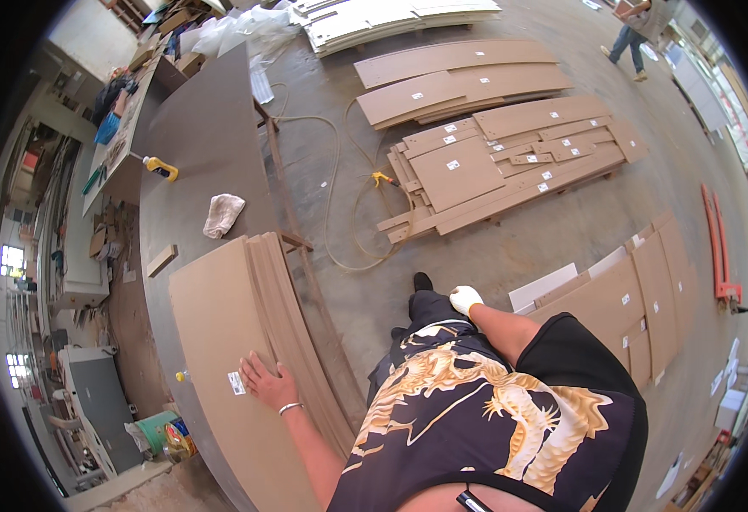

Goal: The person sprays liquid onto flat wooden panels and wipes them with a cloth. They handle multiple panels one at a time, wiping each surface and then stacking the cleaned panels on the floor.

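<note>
My left hand (pixel 269 382) is bare and lies flat, fingers spread, on the top board (pixel 212 316) of a stack of brown panels. Just beside its fingertips is a white label (pixel 236 383) stuck to that board. The stack rests on a long dark table (pixel 203 128), its layered edges showing on the right. My right hand (pixel 465 299), in a white glove, hangs by my dark trousers, away from the stack. No object shows in it, and its fingers are too foreshortened to make out.
On the table are a crumpled cloth (pixel 223 215), a yellow bottle (pixel 161 168) and a small wood block (pixel 162 260). A hose (pixel 336 171) coils across the floor. Labelled panel stacks (pixel 459 175) lie right of it. A red pallet jack (pixel 719 247) and a walking person (pixel 633 38) are farther right.
</note>
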{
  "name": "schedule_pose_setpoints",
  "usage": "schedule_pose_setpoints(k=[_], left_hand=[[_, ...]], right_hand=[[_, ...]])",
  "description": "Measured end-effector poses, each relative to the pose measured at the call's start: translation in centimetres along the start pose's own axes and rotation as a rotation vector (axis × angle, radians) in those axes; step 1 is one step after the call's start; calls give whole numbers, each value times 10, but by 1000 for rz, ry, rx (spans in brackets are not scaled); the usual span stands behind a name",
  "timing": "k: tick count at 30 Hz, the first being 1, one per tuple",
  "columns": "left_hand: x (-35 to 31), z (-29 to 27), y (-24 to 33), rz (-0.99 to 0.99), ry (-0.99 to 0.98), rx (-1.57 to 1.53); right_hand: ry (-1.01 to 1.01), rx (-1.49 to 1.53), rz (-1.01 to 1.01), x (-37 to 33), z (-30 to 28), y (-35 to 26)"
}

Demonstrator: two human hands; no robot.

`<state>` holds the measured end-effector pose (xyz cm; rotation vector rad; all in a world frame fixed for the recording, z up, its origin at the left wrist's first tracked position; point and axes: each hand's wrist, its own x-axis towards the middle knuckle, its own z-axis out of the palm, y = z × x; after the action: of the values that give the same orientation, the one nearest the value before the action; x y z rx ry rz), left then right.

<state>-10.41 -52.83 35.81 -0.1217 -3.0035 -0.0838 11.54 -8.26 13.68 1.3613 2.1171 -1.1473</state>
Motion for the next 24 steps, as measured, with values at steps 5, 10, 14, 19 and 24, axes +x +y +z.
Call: schedule_pose_setpoints(k=[5,10,14,19,24], left_hand=[[-1,-2,1,0,10,6],[1,0,1,-20,-17,0],[-1,0,-1,-4,7,0],[-2,0,1,6,25,-41],[-5,-5,3,0,5,-74]], right_hand=[[-4,-52,-30,0,0,-14],[22,-82,-99,2,0,-29],[2,-19,-203,6,4,-46],[-90,85,-131,23,17,-78],[-223,222,-153,46,39,-131]])
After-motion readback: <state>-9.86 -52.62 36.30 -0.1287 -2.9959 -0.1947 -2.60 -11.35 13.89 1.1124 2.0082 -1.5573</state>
